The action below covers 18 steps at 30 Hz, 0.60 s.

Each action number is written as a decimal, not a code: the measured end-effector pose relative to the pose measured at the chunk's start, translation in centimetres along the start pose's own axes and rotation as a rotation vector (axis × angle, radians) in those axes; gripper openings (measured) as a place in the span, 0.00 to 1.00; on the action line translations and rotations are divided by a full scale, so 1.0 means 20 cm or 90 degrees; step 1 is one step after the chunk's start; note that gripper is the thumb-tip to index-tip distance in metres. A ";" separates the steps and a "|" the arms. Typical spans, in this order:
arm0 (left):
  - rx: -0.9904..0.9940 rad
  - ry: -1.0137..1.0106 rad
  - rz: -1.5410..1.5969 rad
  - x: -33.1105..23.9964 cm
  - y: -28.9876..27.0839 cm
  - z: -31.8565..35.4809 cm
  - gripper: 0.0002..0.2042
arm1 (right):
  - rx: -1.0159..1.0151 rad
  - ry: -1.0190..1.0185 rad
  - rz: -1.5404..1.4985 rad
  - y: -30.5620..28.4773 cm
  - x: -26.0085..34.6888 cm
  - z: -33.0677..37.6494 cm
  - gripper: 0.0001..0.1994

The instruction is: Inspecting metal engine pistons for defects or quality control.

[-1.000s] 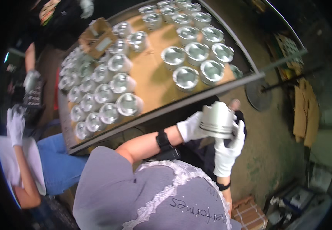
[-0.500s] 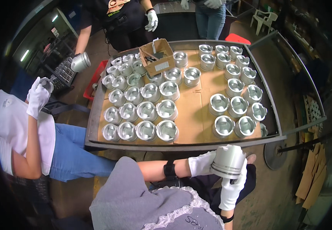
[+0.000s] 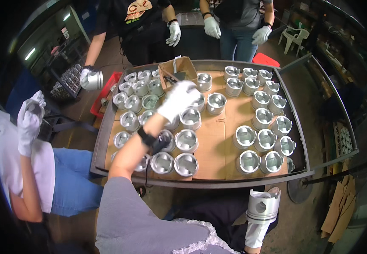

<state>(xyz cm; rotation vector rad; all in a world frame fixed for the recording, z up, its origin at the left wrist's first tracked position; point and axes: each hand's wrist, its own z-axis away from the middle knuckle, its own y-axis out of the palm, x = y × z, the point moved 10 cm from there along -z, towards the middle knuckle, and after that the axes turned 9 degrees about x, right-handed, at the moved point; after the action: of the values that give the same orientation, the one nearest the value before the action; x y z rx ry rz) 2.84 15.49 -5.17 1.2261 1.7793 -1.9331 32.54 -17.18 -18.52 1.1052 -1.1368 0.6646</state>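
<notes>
In my right hand [image 3: 257,235], gloved in white, is a silver engine piston [image 3: 263,206], held from below in front of the table's near edge. The pin hole in its side faces up toward me. My left hand [image 3: 180,100], also in a white glove, reaches across the table over rows of pistons. It is at the near side of an open cardboard box [image 3: 176,67] that has dark slim pieces inside. The left fingers are blurred, so whether they hold anything is unclear. Standing pistons [image 3: 186,164] fill the table's left part, and another group [image 3: 272,162] stands at the right.
The metal-framed table [image 3: 204,183] is lined with brown cardboard. Across it stand two people in gloves, one holding a piston [image 3: 93,81]. Another person at the left holds a piston [image 3: 34,110] too. A red bin [image 3: 107,95] sits beyond the left edge; a frame [image 3: 340,93] juts out right.
My left hand has left the piston and swung up and forward to the cardboard box. My right hand keeps the piston, now lower. The view has shifted slightly.
</notes>
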 end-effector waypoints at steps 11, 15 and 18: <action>0.224 -0.457 -0.168 1.27 -0.02 -1.02 0.12 | 0.012 -0.068 -0.013 -0.07 0.17 -0.31 0.20; 0.264 -0.418 -0.324 1.43 0.07 -1.23 0.14 | 0.001 -0.065 -0.018 -0.11 0.18 -0.36 0.20; 0.224 -0.400 -0.446 1.77 -0.18 -1.17 0.15 | 0.048 -0.047 -0.056 -0.08 0.14 -0.38 0.20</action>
<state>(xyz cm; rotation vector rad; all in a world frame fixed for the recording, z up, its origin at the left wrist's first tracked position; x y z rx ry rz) -11.85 50.04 -25.19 -0.0489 1.6594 -2.6751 37.58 -10.99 -16.52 1.2446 -1.1267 0.6069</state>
